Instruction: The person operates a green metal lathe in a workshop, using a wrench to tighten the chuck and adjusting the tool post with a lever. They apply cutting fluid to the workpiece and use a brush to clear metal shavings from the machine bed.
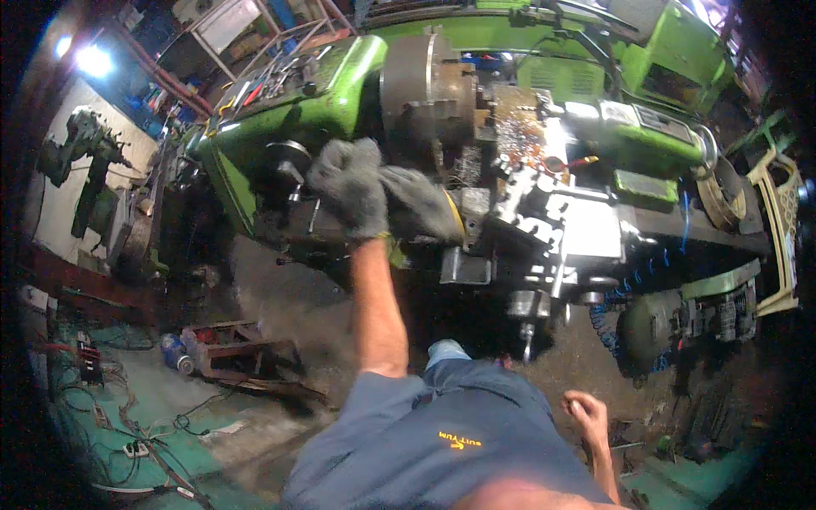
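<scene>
My left hand wears a grey knit work glove and is closed in a fist in front of the lathe headstock. A second grey work glove with a yellow-edged cuff stretches out to the right from this fist, its near end gripped there, slightly blurred. My right hand is bare and hangs low beside my body, its fingers curled in with nothing visible in them. Just beyond the gloves stands the large steel lathe chuck. To the left of the fist is a control lever on the green headstock.
Metal chips lie around the lathe carriage, right of the gloves. Several hand tools rest on the headstock top. A coiled blue hose hangs at the right. Cables and a rusty metal frame are on the floor at left.
</scene>
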Action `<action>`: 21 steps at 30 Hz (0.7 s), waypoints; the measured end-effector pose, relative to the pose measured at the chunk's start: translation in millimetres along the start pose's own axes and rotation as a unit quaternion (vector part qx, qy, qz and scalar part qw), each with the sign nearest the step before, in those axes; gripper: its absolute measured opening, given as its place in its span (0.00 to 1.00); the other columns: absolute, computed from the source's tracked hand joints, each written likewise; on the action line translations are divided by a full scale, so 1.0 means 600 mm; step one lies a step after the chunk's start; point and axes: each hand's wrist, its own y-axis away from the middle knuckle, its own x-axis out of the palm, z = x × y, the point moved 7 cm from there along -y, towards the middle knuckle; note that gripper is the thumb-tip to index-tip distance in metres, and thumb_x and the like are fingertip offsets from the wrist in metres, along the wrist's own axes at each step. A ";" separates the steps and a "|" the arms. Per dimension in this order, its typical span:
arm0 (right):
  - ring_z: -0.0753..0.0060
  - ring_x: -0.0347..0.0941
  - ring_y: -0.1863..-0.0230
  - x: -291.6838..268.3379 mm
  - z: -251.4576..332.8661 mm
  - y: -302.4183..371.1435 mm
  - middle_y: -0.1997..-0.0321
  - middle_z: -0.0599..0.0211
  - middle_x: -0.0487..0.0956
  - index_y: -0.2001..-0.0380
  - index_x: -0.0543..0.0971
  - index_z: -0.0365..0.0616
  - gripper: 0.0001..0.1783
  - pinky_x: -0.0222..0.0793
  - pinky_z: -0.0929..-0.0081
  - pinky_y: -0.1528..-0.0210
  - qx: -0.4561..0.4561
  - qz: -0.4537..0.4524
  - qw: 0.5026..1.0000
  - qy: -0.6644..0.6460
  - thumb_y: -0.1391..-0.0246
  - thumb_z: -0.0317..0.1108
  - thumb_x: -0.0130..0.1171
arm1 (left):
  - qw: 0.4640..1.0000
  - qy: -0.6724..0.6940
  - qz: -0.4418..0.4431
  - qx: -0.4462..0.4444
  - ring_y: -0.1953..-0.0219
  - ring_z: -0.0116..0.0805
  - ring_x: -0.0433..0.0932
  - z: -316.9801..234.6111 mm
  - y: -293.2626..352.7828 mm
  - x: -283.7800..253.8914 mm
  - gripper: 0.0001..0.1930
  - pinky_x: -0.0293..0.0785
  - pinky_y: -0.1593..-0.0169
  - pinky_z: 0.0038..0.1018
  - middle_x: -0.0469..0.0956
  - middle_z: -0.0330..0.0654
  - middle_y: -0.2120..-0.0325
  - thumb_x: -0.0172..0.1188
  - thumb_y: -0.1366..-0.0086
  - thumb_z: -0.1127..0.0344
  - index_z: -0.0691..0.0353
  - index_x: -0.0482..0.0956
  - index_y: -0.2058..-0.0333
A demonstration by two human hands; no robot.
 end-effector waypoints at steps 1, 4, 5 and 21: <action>0.70 0.80 0.55 -0.029 -0.029 0.018 0.58 0.63 0.85 0.57 0.84 0.33 0.12 0.74 0.70 0.47 -0.001 -0.042 0.997 0.069 0.40 0.31 0.62 | 0.999 -0.036 0.017 0.031 0.76 0.22 0.66 -0.008 -0.048 -0.026 0.15 0.64 0.70 0.26 0.70 0.28 0.82 0.66 0.42 0.72 0.58 0.71 0.84; 0.75 0.77 0.62 -0.023 -0.089 0.052 0.63 0.67 0.83 0.62 0.84 0.34 0.10 0.72 0.75 0.55 0.070 -0.051 0.994 0.071 0.42 0.31 0.66 | 0.989 -0.082 0.025 0.117 0.74 0.26 0.71 0.003 -0.190 -0.069 0.05 0.68 0.67 0.28 0.77 0.32 0.80 0.65 0.41 0.69 0.63 0.83 0.75; 0.77 0.74 0.65 0.008 -0.079 0.061 0.66 0.70 0.81 0.62 0.84 0.35 0.10 0.70 0.76 0.58 0.101 -0.038 0.993 0.053 0.41 0.32 0.66 | 0.991 -0.083 0.013 0.100 0.74 0.27 0.73 0.026 -0.244 -0.078 0.05 0.69 0.66 0.29 0.78 0.34 0.79 0.65 0.41 0.69 0.63 0.84 0.73; 0.71 0.73 0.49 0.275 -0.052 0.054 0.53 0.64 0.79 0.60 0.83 0.32 0.13 0.64 0.74 0.43 0.123 -0.004 0.982 -0.141 0.48 0.25 0.59 | 0.727 -0.622 0.274 0.097 0.44 0.57 0.78 0.422 -0.793 0.041 0.33 0.71 0.43 0.45 0.80 0.57 0.48 0.52 0.37 0.33 0.56 0.84 0.49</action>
